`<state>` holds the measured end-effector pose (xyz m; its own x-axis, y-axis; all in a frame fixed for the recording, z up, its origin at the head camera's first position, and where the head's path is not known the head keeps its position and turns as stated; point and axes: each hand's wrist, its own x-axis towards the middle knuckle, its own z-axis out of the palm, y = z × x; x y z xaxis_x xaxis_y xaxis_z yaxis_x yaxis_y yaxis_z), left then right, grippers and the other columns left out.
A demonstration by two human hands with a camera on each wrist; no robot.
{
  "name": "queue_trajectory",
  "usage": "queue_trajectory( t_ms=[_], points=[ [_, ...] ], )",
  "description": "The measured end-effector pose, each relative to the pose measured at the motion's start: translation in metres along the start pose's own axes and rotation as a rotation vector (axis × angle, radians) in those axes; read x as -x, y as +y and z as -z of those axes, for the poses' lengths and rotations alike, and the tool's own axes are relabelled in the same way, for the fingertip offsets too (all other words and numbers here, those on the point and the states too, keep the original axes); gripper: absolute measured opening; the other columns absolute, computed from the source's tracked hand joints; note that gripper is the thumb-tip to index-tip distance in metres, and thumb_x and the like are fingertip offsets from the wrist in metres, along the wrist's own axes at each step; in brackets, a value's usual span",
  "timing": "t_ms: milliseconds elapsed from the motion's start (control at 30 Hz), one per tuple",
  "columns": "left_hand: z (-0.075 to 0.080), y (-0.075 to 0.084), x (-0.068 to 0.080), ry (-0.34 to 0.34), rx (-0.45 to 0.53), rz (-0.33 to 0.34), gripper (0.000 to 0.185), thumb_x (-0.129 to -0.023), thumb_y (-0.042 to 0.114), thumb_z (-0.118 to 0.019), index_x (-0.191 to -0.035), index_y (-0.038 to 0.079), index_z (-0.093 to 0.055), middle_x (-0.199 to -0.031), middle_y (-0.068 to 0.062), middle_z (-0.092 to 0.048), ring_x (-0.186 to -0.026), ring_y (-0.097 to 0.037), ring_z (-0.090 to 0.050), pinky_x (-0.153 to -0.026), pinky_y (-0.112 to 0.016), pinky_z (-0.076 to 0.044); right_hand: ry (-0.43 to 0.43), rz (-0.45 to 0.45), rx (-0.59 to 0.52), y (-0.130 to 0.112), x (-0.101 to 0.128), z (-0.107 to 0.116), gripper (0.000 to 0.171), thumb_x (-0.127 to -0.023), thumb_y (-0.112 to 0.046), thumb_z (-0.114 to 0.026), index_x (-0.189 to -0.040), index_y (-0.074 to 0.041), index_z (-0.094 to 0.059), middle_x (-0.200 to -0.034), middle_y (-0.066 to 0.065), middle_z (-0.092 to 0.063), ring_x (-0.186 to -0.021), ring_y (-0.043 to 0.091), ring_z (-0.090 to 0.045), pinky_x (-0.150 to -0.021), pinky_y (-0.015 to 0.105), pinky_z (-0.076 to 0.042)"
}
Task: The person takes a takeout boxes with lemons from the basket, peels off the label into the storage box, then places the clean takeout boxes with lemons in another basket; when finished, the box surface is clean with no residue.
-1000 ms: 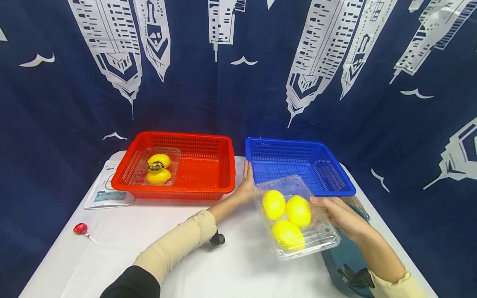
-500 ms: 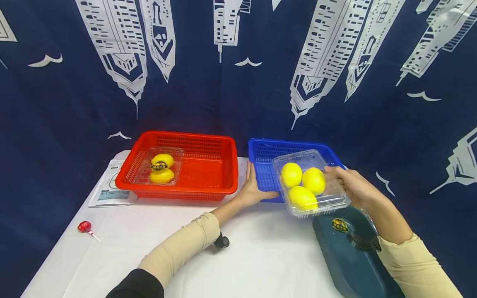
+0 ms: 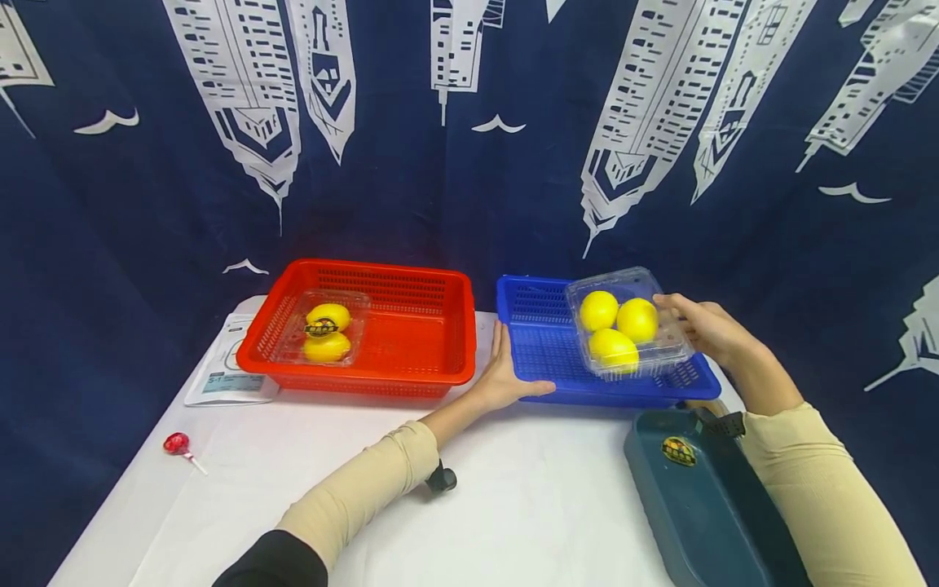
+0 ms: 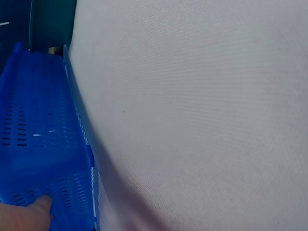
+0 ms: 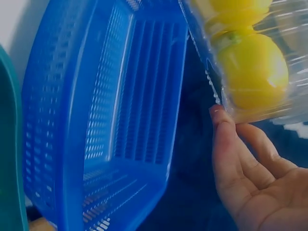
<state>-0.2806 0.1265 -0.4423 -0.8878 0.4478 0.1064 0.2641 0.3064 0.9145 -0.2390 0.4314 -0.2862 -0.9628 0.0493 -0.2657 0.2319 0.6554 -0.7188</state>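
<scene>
My right hand [image 3: 707,326] pinches the right edge of a clear plastic clamshell box [image 3: 663,350] holding three lemons [image 3: 614,350]. The box is tilted and hangs over the blue basket [image 3: 539,367]; in the right wrist view, thumb and fingers grip its edge, a lemon [image 5: 252,72] close above them. With fingers straight and thumb spread, my left hand [image 3: 506,379] rests against the left end of the blue basket. The left wrist view has only part of that hand [image 4: 24,216] at the basket's wall.
A red basket [image 3: 425,379] at the left holds another clear box with two lemons [image 3: 327,333]. A dark teal bin [image 3: 660,505] with a black-and-gold sticker [image 3: 678,451] stands front right. A lollipop [image 3: 178,444] and a white packet [image 3: 231,383] lie at the left.
My right hand has carried the lemon box up and away to over the blue basket, uncovering the teal bin. My left thumb has spread along the basket's front; the left hand otherwise stays put.
</scene>
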Motion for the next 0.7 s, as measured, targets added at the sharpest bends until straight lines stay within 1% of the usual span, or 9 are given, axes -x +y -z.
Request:
queue_trajectory(
  t_ms=[133, 267, 367, 400, 500, 533, 600, 633, 700],
  points=[
    [0.000, 0.001, 0.000, 0.005, 0.004, -0.007, 0.133, -0.071, 0.043, -0.085, -0.155, 0.010, 0.013, -0.163, 0.002, 0.023, -0.153, -0.029, -0.004, -0.123, -0.048, -0.019, 0.033, 0.001, 0.028, 0.007, -0.011, 0.005, 0.084, -0.096, -0.062, -0.038, -0.143, 0.008, -0.036, -0.107, 0.001, -0.055, -0.089, 0.007, -0.056, -0.077, 0.015, -0.050],
    [0.001, 0.001, -0.001, 0.001, -0.003, -0.006, 0.133, -0.071, 0.042, -0.084, -0.155, 0.011, 0.014, -0.163, -0.002, 0.022, -0.153, -0.030, -0.005, -0.123, -0.049, -0.019, 0.043, 0.010, 0.030, 0.017, -0.021, 0.008, 0.084, -0.097, -0.060, -0.037, -0.144, 0.010, -0.035, -0.098, -0.010, -0.060, -0.084, -0.001, -0.061, -0.076, 0.014, -0.051],
    [0.002, 0.002, -0.001, -0.002, -0.008, -0.006, 0.133, -0.071, 0.043, -0.084, -0.155, 0.011, 0.014, -0.163, -0.001, 0.022, -0.153, -0.031, -0.005, -0.123, -0.049, -0.020, 0.056, -0.011, 0.032, 0.025, -0.029, 0.010, 0.082, -0.098, -0.059, -0.037, -0.143, 0.009, -0.039, -0.080, -0.015, -0.057, -0.075, -0.001, -0.058, -0.073, 0.015, -0.051],
    [0.002, 0.002, -0.001, -0.002, -0.006, -0.005, 0.133, -0.071, 0.042, -0.084, -0.155, 0.011, 0.013, -0.163, 0.000, 0.023, -0.153, -0.030, -0.005, -0.123, -0.049, -0.020, 0.060, -0.024, 0.038, 0.028, -0.031, 0.010, 0.082, -0.097, -0.060, -0.037, -0.140, 0.010, -0.042, -0.073, -0.015, -0.053, -0.072, 0.002, -0.056, -0.073, 0.017, -0.051],
    [0.002, 0.002, -0.001, 0.002, -0.002, -0.003, 0.132, -0.071, 0.042, -0.084, -0.156, 0.012, 0.013, -0.163, 0.002, 0.023, -0.153, -0.029, -0.005, -0.123, -0.048, -0.019, 0.074, -0.055, 0.065, 0.034, -0.036, 0.009, 0.080, -0.096, -0.061, -0.039, -0.131, 0.010, -0.049, -0.064, -0.009, -0.046, -0.068, 0.008, -0.051, -0.072, 0.019, -0.051],
    [0.002, 0.002, -0.001, 0.005, -0.002, -0.003, 0.132, -0.071, 0.042, -0.084, -0.156, 0.011, 0.013, -0.163, 0.003, 0.023, -0.153, -0.029, -0.005, -0.123, -0.048, -0.019, 0.069, -0.053, 0.082, 0.036, -0.037, 0.009, 0.081, -0.096, -0.061, -0.038, -0.134, 0.009, -0.048, -0.067, -0.007, -0.048, -0.070, 0.009, -0.053, -0.073, 0.019, -0.053],
    [0.002, 0.001, -0.001, 0.006, 0.001, -0.002, 0.132, -0.071, 0.042, -0.084, -0.156, 0.011, 0.013, -0.163, 0.003, 0.024, -0.153, -0.029, -0.005, -0.123, -0.048, -0.019, 0.079, -0.055, 0.108, 0.040, -0.038, 0.006, 0.082, -0.096, -0.061, -0.039, -0.131, 0.012, -0.048, -0.078, 0.004, -0.058, -0.077, 0.012, -0.059, -0.081, 0.028, -0.058],
    [0.002, 0.001, -0.001, 0.004, 0.004, -0.001, 0.132, -0.071, 0.042, -0.084, -0.156, 0.012, 0.013, -0.163, 0.004, 0.024, -0.153, -0.029, -0.005, -0.123, -0.049, -0.019, 0.076, -0.053, 0.117, 0.042, -0.038, 0.005, 0.084, -0.096, -0.061, -0.038, -0.134, 0.014, -0.046, -0.090, 0.013, -0.062, -0.085, 0.017, -0.063, -0.086, 0.033, -0.059],
    [0.001, 0.001, 0.000, -0.002, 0.006, 0.000, 0.133, -0.071, 0.043, -0.084, -0.156, 0.012, 0.014, -0.162, 0.005, 0.025, -0.153, -0.029, -0.005, -0.123, -0.049, -0.020, 0.065, -0.054, 0.132, 0.046, -0.038, 0.003, 0.085, -0.098, -0.060, -0.036, -0.139, 0.014, -0.042, -0.114, 0.029, -0.060, -0.100, 0.031, -0.066, -0.096, 0.043, -0.055]
  ],
)
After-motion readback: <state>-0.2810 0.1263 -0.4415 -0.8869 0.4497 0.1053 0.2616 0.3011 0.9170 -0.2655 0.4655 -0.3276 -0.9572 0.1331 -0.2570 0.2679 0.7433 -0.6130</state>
